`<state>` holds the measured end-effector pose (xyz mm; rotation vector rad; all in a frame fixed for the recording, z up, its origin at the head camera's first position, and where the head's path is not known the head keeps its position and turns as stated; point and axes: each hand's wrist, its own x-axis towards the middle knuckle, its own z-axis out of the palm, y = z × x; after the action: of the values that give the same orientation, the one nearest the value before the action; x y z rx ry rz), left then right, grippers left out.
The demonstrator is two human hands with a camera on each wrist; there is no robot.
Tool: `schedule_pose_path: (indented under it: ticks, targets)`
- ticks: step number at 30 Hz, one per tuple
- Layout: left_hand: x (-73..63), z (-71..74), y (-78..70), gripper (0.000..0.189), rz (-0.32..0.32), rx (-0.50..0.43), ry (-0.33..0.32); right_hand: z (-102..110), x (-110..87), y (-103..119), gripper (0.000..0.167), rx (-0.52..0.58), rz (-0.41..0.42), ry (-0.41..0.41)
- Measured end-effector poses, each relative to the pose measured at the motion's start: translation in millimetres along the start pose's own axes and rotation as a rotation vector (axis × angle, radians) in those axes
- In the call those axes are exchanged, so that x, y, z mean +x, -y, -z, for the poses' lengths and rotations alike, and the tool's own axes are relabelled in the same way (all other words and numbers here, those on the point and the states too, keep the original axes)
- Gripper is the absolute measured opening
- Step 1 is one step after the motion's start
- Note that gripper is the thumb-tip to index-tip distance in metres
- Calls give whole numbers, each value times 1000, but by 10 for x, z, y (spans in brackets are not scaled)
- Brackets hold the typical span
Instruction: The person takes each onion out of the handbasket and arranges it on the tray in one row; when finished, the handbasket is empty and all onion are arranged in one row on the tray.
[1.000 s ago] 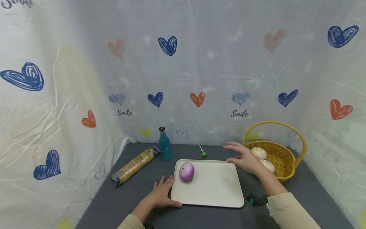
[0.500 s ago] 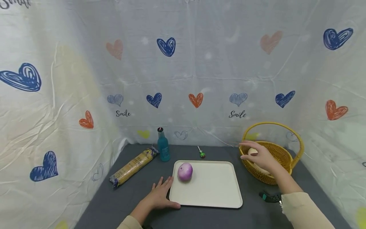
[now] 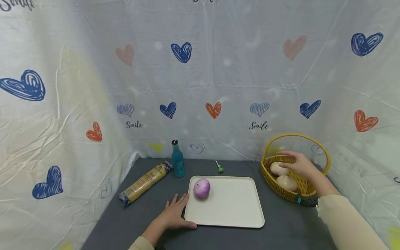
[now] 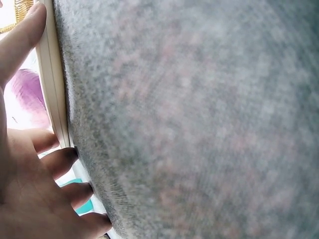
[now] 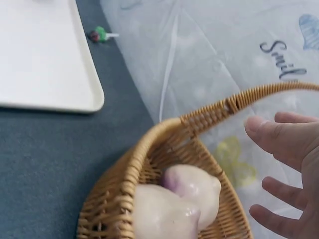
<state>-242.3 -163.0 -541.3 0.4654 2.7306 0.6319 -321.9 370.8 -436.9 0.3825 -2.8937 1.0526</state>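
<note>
My left hand (image 3: pixel 174 214) lies at the left edge of a cream rectangular tray (image 3: pixel 234 206), fingers spread, thumb at the near left corner. In the left wrist view its fingertips (image 4: pixel 65 158) run along the tray's rim. On the tray's left part sits a purple onion (image 3: pixel 201 188). My right hand (image 3: pixel 301 166) hovers over a yellow wicker basket (image 3: pixel 275 186), fingers apart, holding nothing. Inside the basket are two round white vegetables with purple tinges, one farther back (image 3: pixel 278 168) and one nearer (image 3: pixel 286 183); both show in the right wrist view (image 5: pixel 164 214).
Left of the tray lies a long yellow packet (image 3: pixel 146 182), with a blue bottle (image 3: pixel 178 162) standing by its far end. A small green lollipop (image 3: pixel 220 169) lies behind the tray. The basket's tall handle (image 3: pixel 297 135) arches up. A printed curtain (image 3: pixel 231 104) surrounds the dark grey table (image 3: pixel 225 239).
My right hand has moved right, from the tray's far right corner to above the basket. My left hand keeps its place at the tray. The head view has shifted slightly.
</note>
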Motion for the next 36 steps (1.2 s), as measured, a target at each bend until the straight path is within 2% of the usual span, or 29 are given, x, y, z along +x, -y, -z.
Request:
schedule_pose_path:
  ticks: [7,13,18,21,26,31,36]
  targets:
    - [-8,-3,-13,125,-1,2,1,49,97,-171,66,-6,-50,29]
    - [-16,0,-2,125,5,8,2,31,187,-287,58,-8,-18,76]
    - [-2,5,-3,126,0,4,1,44,260,-384,56,27,-4,153]
    - [3,3,7,126,6,2,4,45,305,-426,59,38,-49,210]
    - [17,-1,11,126,16,11,8,53,338,-478,61,143,-141,293]
    - [28,7,-6,126,10,7,17,56,355,-513,61,204,-154,331]
    - [15,2,-3,126,8,10,6,16,396,-528,58,185,-148,337]
